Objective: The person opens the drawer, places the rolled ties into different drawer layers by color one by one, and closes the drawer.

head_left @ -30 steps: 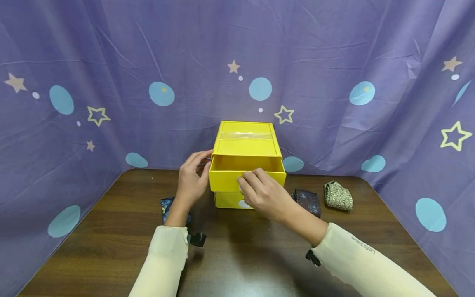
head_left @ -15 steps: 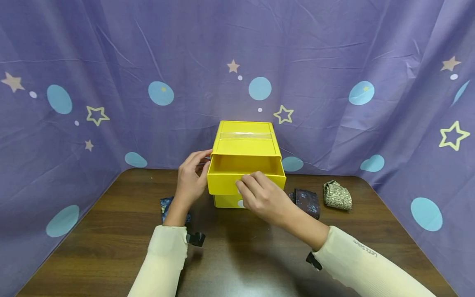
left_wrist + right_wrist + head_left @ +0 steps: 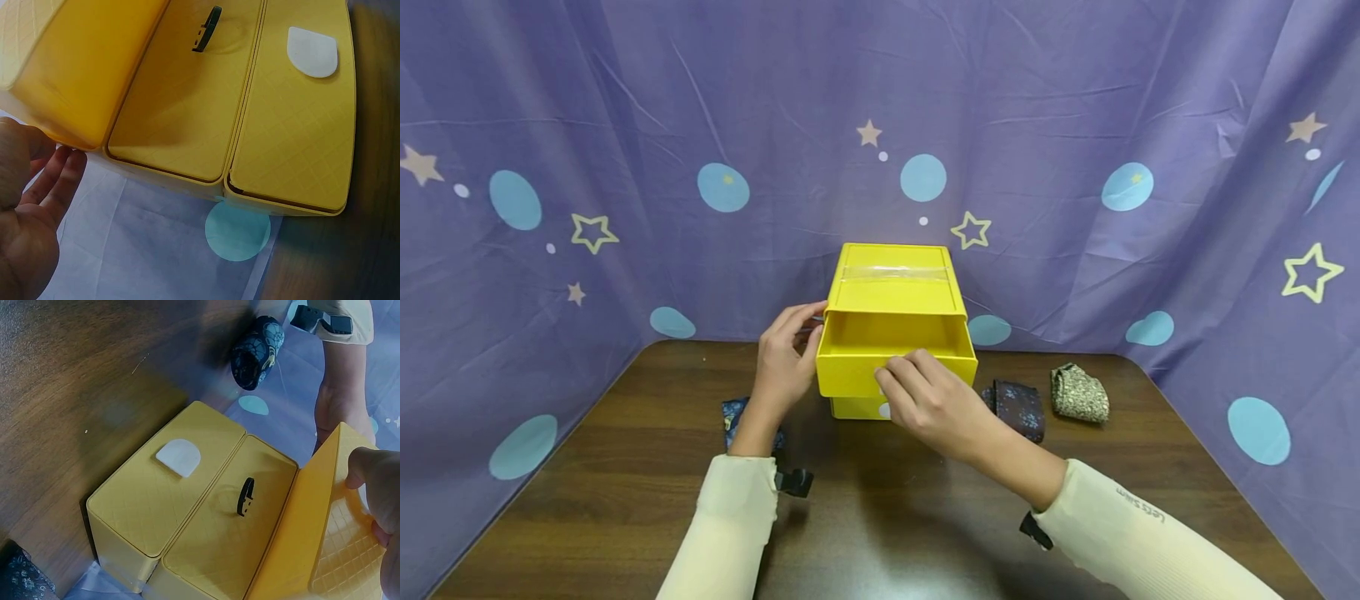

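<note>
A yellow drawer cabinet [image 3: 895, 293] stands at the back of the table, its top drawer [image 3: 848, 377] pulled partway out. No contents show inside that drawer in the head view. My right hand [image 3: 928, 402] grips the drawer's front at its middle, thumb and fingers bent about a pale handle mostly hidden behind them. At the cabinet's left side my left hand [image 3: 784, 358] rests its extended fingers near the upper front edge. Below, the middle drawer [image 3: 181, 106] with a thin dark handle [image 3: 208, 30] and the bottom drawer [image 3: 294, 131] with a white handle [image 3: 312, 53] are closed.
Right of the cabinet lie a dark flower-patterned folded cloth [image 3: 1021, 410] and an olive speckled rolled cloth [image 3: 1079, 394]. A blue patterned rolled cloth [image 3: 256, 353] lies near my left forearm. A purple curtain [image 3: 1037, 125] hangs close behind the wooden table [image 3: 625, 467].
The top drawer has slid farther out toward me, my right hand moving with it. My left hand has stayed at the cabinet's side.
</note>
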Tool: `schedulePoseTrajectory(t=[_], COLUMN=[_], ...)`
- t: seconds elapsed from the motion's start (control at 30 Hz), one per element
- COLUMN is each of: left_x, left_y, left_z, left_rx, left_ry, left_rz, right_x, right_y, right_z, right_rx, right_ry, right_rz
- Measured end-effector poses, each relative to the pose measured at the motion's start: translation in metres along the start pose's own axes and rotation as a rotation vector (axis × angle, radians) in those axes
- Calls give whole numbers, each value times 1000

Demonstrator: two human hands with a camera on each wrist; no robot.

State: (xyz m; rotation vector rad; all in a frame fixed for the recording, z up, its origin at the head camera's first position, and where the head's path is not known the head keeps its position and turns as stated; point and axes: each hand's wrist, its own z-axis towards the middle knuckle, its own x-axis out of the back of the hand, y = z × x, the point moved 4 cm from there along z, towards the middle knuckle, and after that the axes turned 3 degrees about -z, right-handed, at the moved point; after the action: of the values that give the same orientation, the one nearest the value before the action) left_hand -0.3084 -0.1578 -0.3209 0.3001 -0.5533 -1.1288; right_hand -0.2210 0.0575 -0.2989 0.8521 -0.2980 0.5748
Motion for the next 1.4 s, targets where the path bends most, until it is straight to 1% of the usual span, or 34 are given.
schedulePoseTrajectory(t=[0.33,0.57,0.83,1.4], left_x=[1,0,0,0], left_y=[1,1,0,1], left_z=[0,-1,-1,-1], left_rx=[-2,-4,-16,-26], left_ry=[-6,-10,-9,-8], left_rz=[-14,-4,7,-3], right_x=[4,7,11,16], right_y=[-4,-6,-9,-15], right_z=[0,-2,-3,-5], right_rx=[25,21,26,24], right_ry=[-7,26,42,19], right_rz=[-13,-2,2,1])
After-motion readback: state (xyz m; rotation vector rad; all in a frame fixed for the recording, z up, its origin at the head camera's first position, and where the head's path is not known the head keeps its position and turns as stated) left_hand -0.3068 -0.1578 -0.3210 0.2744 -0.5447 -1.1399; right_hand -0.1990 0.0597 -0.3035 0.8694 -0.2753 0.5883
